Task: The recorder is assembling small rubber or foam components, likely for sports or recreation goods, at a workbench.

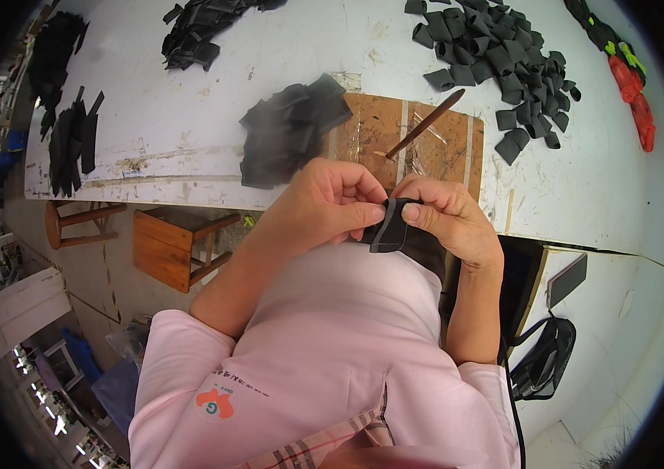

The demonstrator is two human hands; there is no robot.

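**Both hands pinch one dark fabric piece at the near edge of the bench**

Nearest is the person's pink shirt [332, 344], with both forearms rising from it. The left hand [330, 205] is curled nearly closed, thumb pressed against the fingers on the left side of a small dark fabric piece [389, 229]. The right hand [445, 215] is closed the same way, thumb and fingertips nipping the top right of that piece. The two hands almost touch, and the fabric piece hangs between them, held in the air just short of the near edge of the white bench [191, 117].

Below the bench on the left stand a wooden stool [169, 246] and a round stool [66, 221]. To the right, a black bag [544, 361] hangs beside a lower white surface that carries a phone [566, 280].

On the bench, just beyond the hands, lies a brown board [425, 141] at the near edge, with a slim wooden stick [424, 123] lying slantwise on it. A stack of black fabric [289, 129] overlaps the board's left end. Farther back, a heap of folded black pieces [496, 62] spreads towards the far right, another black heap [199, 31] lies at the far edge, and black strips [74, 141] lie at the left end. Red and yellow-green items [633, 82] lie along the right edge.
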